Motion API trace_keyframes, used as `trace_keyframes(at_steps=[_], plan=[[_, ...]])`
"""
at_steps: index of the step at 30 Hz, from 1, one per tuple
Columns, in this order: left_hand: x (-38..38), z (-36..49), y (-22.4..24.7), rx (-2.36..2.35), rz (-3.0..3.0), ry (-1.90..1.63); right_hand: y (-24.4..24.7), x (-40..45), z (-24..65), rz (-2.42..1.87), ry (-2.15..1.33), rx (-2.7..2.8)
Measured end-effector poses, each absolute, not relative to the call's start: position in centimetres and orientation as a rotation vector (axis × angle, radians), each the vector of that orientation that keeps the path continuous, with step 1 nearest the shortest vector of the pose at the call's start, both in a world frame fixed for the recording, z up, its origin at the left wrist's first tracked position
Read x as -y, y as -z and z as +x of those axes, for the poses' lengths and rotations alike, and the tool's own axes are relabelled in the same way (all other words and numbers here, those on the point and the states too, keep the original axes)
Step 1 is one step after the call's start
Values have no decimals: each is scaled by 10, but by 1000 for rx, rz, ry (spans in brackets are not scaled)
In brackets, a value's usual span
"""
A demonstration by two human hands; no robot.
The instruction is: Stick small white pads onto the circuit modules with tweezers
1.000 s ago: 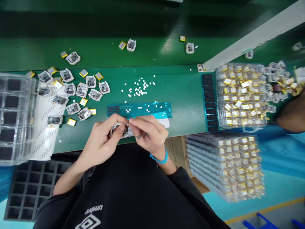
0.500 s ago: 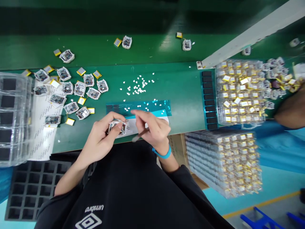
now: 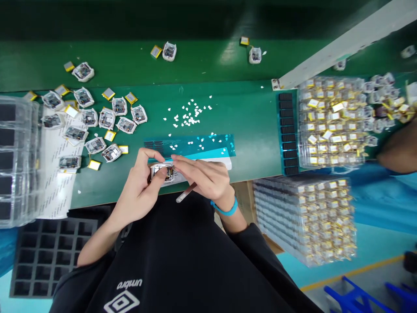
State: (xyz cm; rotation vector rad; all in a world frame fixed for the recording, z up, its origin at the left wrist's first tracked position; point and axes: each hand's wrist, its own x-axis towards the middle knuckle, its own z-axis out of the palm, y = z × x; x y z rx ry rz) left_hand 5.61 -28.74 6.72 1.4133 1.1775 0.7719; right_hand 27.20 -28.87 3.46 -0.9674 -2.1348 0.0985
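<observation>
My left hand (image 3: 140,189) is wrapped round a white-framed device (image 3: 168,174) with its inner parts exposed, the thumb pressing on its face. From the right, my right hand (image 3: 205,178) reaches its fingertips to the device's upper right edge. A thin grey tool (image 3: 185,193) is held in that hand and sticks out below the palm. White paper (image 3: 224,164) lies under both hands. Just beyond them is a blue film strip (image 3: 224,145) with black pieces at its left end. Small white stickers (image 3: 192,114) are scattered on the green table (image 3: 247,130).
Several open devices with yellow-edged batteries (image 3: 107,117) lie at left beside clear trays (image 3: 19,161). Black strips (image 3: 286,130) and loaded trays (image 3: 332,124) stand at right, with more stacked trays (image 3: 302,217) below. A person's arm (image 3: 399,145) shows at the far right.
My right hand's fingers have stretched leftward onto the device and the tool now points lower left. My left hand still holds the device. The view has shifted slightly.
</observation>
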Motion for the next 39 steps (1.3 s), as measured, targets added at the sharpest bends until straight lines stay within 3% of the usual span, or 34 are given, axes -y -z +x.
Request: trace_keyframes(at_steps=[13, 21, 26, 33, 37, 39], plan=[[299, 63, -45, -1261, 1526, -909, -38, 292, 260, -1035, -78, 2158], [306, 74, -49, -1392, 1859, -1030, -40, 297, 241, -1293, -1053, 1504], [305, 69, -47, -1335, 1947, -1018, -35, 295, 236, -1228, -1394, 1321], [315, 53, -38, -1207, 2013, -1056, -22, 296, 261, -1144, -1371, 1162], [319, 50, -20, -1235, 2124, -1017, -16, 300, 279, -1384, -1044, 1140], [319, 50, -11, -1264, 2138, -946, -16, 305, 285, -1494, -1042, 1149]])
